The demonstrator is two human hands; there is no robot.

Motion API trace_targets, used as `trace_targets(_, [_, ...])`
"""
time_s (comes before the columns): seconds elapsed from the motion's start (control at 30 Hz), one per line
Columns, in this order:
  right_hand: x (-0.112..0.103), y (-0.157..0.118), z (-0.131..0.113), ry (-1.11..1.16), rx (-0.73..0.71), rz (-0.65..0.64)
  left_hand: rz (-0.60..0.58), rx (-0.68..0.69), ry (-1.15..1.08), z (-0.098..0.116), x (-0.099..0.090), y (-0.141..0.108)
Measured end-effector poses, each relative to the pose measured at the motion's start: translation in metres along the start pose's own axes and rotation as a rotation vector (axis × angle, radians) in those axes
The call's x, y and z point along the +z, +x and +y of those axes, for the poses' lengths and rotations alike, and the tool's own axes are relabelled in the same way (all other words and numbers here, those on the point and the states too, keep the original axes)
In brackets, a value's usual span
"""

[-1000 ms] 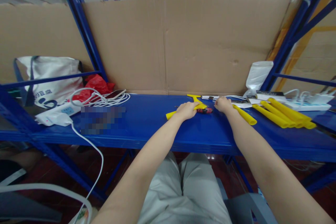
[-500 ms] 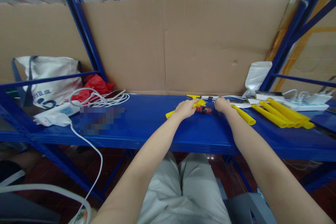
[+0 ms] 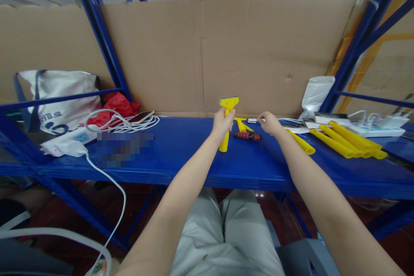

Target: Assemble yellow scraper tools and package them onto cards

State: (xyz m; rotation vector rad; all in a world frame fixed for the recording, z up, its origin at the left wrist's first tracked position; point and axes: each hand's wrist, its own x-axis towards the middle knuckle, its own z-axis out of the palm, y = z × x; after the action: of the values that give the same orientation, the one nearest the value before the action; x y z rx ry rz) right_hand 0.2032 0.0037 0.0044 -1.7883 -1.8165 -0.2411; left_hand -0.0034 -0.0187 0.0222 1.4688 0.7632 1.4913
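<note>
My left hand [image 3: 222,124] is wrapped round the yellow handle of a scraper [image 3: 230,102], held upright over the blue shelf with its wide head on top. My right hand [image 3: 271,123] is closed in a pinch near the back of the shelf; what its fingers hold, if anything, is too small to make out. Between the hands lie yellow scraper parts [image 3: 241,125] and a screwdriver with a red and black handle [image 3: 247,136]. A yellow handle tube [image 3: 302,143] rests just right of my right wrist.
Several yellow handles [image 3: 351,140] lie at the right, before a white power strip [image 3: 378,130] and small boxes [image 3: 333,118]. A coiled white cable [image 3: 129,124], another power strip [image 3: 69,141] and a cloth bag [image 3: 64,99] are at the left. Cardboard [image 3: 207,56] stands behind the shelf.
My left hand has raised the scraper from lying tilted to upright and moved slightly left, uncovering the screwdriver and yellow parts. My right hand has shifted a little left and up.
</note>
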Motion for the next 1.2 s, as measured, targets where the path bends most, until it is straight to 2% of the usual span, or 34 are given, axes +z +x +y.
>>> trace_targets(0.07, [0.002,0.001,-0.003,0.067,-0.045,0.044,0.004,-0.179,-0.18,0.003,-0.001,0.0])
trace_targets(0.13, [0.004,0.001,-0.007,0.145,-0.079,0.07,-0.038,-0.364,-0.263,0.003,-0.003,-0.001])
trace_targets(0.23, [0.006,0.0,-0.014,0.275,-0.097,0.068,-0.15,-0.615,-0.216,0.0,-0.003,-0.002])
trace_targets(0.33, [0.007,-0.001,-0.022,0.399,-0.126,0.031,-0.237,-0.739,-0.127,-0.002,-0.001,-0.005])
trace_targets(0.53, [0.012,-0.003,-0.031,0.479,-0.213,-0.046,-0.3,-0.757,-0.095,0.003,0.0,-0.008])
trace_targets(0.77, [0.018,-0.001,-0.03,0.497,-0.243,-0.08,-0.327,-0.74,-0.103,0.001,0.0,-0.007])
trace_targets(1.2, [0.003,-0.012,-0.045,0.549,-0.065,-0.195,-0.353,-0.747,-0.155,-0.006,-0.003,-0.003])
